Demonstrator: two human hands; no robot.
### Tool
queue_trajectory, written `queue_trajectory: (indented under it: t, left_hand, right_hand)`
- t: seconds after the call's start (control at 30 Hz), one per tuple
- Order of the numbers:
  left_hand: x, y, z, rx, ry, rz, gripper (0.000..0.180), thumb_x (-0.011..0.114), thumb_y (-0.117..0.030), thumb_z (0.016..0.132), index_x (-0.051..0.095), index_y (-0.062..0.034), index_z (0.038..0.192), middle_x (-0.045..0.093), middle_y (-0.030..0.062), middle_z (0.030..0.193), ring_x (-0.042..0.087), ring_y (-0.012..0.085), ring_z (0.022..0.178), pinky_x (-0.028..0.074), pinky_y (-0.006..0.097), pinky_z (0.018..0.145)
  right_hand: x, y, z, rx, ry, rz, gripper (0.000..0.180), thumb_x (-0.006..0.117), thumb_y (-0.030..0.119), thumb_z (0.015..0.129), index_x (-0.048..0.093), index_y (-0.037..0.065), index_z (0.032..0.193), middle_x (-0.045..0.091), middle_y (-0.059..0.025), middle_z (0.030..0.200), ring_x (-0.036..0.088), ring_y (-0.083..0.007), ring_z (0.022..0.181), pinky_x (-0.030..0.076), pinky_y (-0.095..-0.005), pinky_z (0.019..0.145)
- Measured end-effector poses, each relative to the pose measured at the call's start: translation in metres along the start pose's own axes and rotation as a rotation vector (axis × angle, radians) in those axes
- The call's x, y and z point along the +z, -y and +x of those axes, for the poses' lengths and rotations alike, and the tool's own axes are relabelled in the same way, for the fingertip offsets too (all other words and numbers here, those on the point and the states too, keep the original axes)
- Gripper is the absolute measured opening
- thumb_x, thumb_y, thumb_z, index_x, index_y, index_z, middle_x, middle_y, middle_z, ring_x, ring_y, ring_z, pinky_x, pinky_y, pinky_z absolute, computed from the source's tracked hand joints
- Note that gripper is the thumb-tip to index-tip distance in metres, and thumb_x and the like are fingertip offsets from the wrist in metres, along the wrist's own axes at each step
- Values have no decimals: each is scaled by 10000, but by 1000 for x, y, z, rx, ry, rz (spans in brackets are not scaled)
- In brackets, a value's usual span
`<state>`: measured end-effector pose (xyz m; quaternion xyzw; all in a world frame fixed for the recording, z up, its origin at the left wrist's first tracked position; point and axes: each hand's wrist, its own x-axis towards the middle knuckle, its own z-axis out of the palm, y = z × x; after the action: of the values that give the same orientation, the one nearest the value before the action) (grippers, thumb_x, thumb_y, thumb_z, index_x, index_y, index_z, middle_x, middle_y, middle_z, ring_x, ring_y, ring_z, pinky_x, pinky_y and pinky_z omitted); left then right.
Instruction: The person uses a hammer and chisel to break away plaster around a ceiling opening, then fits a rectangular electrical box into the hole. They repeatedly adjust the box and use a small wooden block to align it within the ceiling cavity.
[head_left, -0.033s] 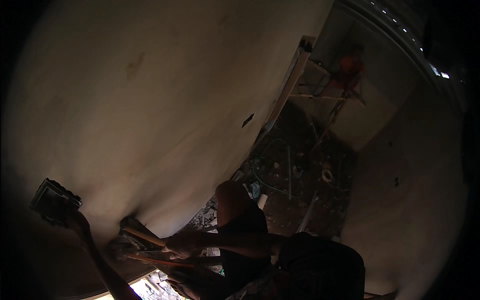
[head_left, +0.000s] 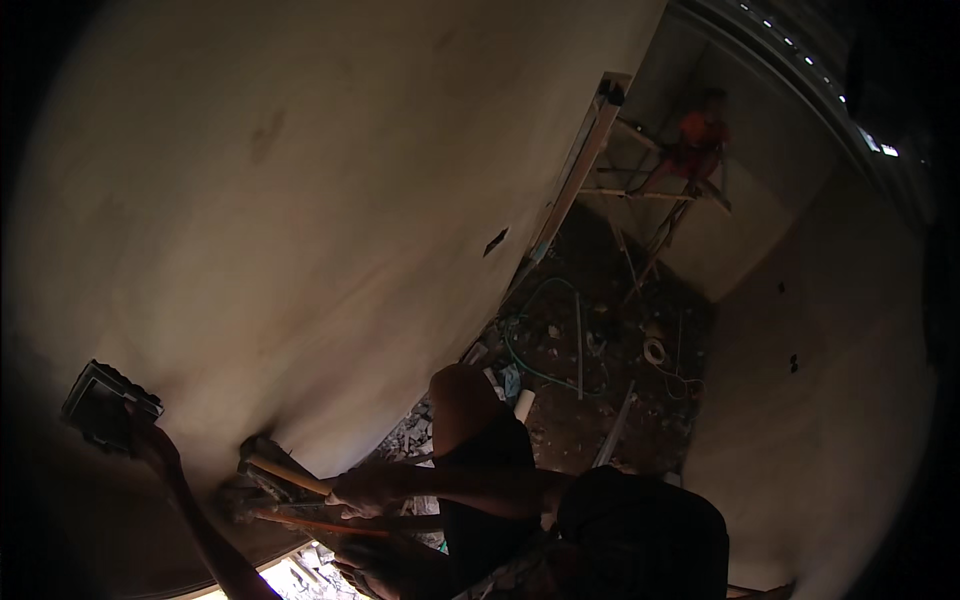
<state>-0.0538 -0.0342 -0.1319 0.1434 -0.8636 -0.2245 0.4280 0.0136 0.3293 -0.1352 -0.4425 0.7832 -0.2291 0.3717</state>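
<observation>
At the lower left, my left hand (head_left: 150, 440) is at a dark rectangular box with a raised, uneven rim (head_left: 105, 405), against the plastered wall. Its fingers look closed on the box's right end; shadow hides part of the grip. My right hand (head_left: 365, 490) is wrapped round the wooden handle (head_left: 288, 473) of a tool whose dark far end lies by the wall's foot and is hard to make out. Just below that handle runs a thin orange bar (head_left: 320, 523). My bent knee (head_left: 465, 395) shows beyond the right forearm.
A pale plastered wall (head_left: 300, 200) rises on the left, with a small dark slot (head_left: 496, 241). Rubble, a green hose (head_left: 515, 345) and a ring-shaped coil (head_left: 654, 350) lie on the floor. Far off, a person in red (head_left: 700, 140) sits on a wooden scaffold (head_left: 640, 193).
My left hand has shifted slightly at the box, and its fingers show more clearly. The right hand and the wooden handle stay put. The far person's head now shows more distinctly.
</observation>
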Motion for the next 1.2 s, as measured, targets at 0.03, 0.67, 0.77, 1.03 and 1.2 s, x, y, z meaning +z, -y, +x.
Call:
queue_trajectory:
  t: [0.03, 0.67, 0.77, 1.03, 1.2]
  left_hand:
    - [-2, 4, 0, -10, 15, -8, 254, 556, -241, 975, 676, -57, 1102, 688, 125, 1040, 618, 290, 1024, 415, 548, 953]
    - [0, -42, 14, 127, -210, 161, 277, 657, -276, 930, 687, -142, 1170, 679, 123, 1098, 605, 312, 1063, 411, 482, 891]
    - [-22, -32, 3, 52, -152, 1, 305, 688, -284, 902, 672, -183, 1189, 666, 115, 1117, 580, 322, 1106, 359, 521, 918]
    - [-22, -57, 1, 6, -196, 95, 416, 678, -350, 934, 583, -205, 1313, 619, 83, 1226, 550, 315, 1171, 314, 534, 978]
    - [-33, -58, 6, 20, -193, 39, 389, 680, -383, 931, 617, -206, 1271, 616, 87, 1246, 549, 309, 1179, 292, 554, 1011]
  right_hand:
    - [-1, 0, -1, 20, 13, 3, 340, 684, 301, 923, 654, 36, 1134, 690, -202, 986, 690, -356, 990, 546, -481, 865]
    - [-14, -25, -10, -67, 14, -78, 512, 607, 300, 983, 530, 8, 1396, 702, -258, 900, 702, -389, 834, 534, -424, 810]
    - [-18, -18, -9, -53, 119, -127, 540, 611, 318, 987, 515, -5, 1408, 703, -273, 933, 715, -365, 845, 533, -405, 818]
    - [-19, -28, -14, -133, 70, -137, 572, 629, 341, 974, 512, -9, 1411, 710, -269, 972, 724, -352, 931, 534, -386, 852]
    - [-11, -37, -5, -230, 46, -119, 560, 621, 313, 969, 514, -27, 1400, 693, -239, 793, 700, -386, 740, 536, -455, 739]
